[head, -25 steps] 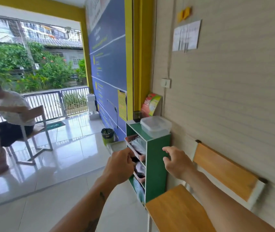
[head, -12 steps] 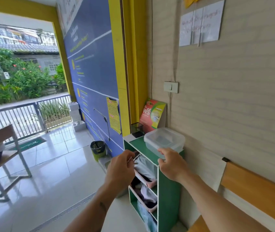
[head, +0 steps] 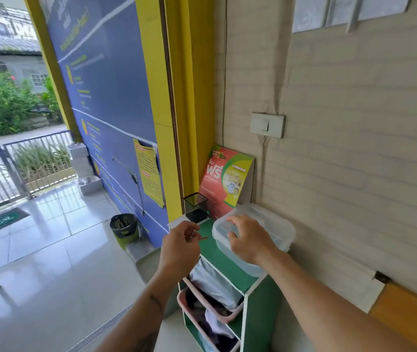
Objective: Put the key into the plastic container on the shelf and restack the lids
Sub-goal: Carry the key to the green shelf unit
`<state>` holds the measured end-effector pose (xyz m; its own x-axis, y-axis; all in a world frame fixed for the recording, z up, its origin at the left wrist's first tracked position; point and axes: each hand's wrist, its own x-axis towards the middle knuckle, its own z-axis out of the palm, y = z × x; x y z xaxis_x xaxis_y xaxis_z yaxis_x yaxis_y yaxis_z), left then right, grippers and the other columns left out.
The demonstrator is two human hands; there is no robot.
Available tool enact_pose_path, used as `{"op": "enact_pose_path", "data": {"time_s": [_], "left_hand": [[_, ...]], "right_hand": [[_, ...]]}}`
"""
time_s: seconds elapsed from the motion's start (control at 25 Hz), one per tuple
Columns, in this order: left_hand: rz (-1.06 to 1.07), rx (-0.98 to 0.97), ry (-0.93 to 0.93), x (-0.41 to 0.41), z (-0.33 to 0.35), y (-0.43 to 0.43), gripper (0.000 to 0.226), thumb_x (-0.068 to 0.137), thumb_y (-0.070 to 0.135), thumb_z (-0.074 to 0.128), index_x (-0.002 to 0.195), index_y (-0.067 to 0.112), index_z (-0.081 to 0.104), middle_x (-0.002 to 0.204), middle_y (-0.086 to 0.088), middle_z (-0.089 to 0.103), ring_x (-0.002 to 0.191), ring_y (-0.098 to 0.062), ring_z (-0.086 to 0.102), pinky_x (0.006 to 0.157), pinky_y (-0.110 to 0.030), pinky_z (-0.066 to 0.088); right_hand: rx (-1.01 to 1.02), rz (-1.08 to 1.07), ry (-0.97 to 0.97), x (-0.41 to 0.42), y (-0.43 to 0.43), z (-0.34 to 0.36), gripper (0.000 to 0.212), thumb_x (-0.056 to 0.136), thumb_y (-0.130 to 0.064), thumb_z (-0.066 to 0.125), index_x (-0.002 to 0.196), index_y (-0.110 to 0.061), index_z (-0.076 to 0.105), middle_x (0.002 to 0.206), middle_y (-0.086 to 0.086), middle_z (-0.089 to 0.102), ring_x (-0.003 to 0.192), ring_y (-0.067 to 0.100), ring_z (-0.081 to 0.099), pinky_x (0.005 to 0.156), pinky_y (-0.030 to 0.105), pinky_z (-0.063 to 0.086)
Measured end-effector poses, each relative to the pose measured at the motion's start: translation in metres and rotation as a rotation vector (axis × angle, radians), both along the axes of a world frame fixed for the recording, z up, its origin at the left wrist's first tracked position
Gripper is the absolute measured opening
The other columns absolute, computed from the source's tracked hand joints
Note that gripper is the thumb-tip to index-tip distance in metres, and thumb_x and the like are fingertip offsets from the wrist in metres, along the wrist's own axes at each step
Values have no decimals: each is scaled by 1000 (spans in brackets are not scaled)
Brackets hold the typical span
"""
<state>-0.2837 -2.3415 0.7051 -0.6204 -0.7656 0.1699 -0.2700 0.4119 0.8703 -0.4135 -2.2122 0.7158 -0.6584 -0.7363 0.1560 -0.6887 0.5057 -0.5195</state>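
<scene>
A clear plastic container [head: 273, 224] with its lid on stands on top of a green shelf [head: 215, 252] against the wall. My right hand [head: 248, 240] rests on the lid's near left part, fingers spread over it. To its left, my left hand [head: 180, 246] pinches a small key [head: 201, 237] between thumb and fingers, just off the container's left edge and above the shelf top. Any other lids are not distinguishable under my hand.
A black mesh cup [head: 196, 207] and a red and green leaflet [head: 226, 180] stand at the shelf's far end. Pink baskets [head: 215, 308] with cloth fill the shelf's compartments. A bin [head: 124, 229] sits on the tiled floor left; a wooden bench [head: 410, 311] is at right.
I have come closer to the shelf. My right hand rose from the shelf's front edge onto the container lid. My left hand rose with the key to shelf-top height.
</scene>
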Motion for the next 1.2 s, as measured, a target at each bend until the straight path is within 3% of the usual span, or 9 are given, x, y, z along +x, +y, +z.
{"op": "enact_pose_path", "data": {"time_s": [0.12,0.32,0.56,0.88,1.04,1.2], "left_hand": [[-52,-26,-23,-39,-15,-49,19,87,9,62,97,24,70,85,5,72,78,-15,65,65,-24,47],[-215,29,-92,-97,-47,-123,27,85,2,55,96,21,70,89,1,73,84,-17,67,73,-32,54],[-372,89,-171,-141,-92,-157,17,83,6,67,92,21,68,81,5,69,73,-10,61,57,-10,39],[-443,171,-250,-163,-143,-160,21,86,9,61,102,21,68,88,2,69,81,-18,64,69,-28,50],[-483,105,-308,-168,-153,-164,27,84,8,60,105,24,66,93,5,71,89,-19,66,78,-34,55],[-549,-60,-371,-171,-156,-168,35,84,13,60,116,24,63,107,-2,70,98,-26,63,85,-42,55]], "right_hand": [[40,-69,-14,-21,-38,-21,52,91,-26,45,142,-18,45,146,3,48,131,23,44,108,36,37],[171,-190,-6,-44,-87,-43,55,92,-27,45,145,-16,40,148,3,43,134,24,38,110,38,34],[334,-324,-4,-55,-115,-65,60,89,-42,51,141,-15,40,139,7,44,126,30,40,105,44,37],[368,-359,71,-56,-119,-87,76,80,-53,57,144,-18,35,144,2,39,129,26,37,108,42,32],[332,-377,111,-55,-118,-93,74,78,-49,59,142,-20,37,143,1,41,128,25,39,109,40,33],[336,-399,169,-51,-122,-99,72,80,-48,57,143,-20,35,143,3,41,128,26,38,110,41,32]]}}
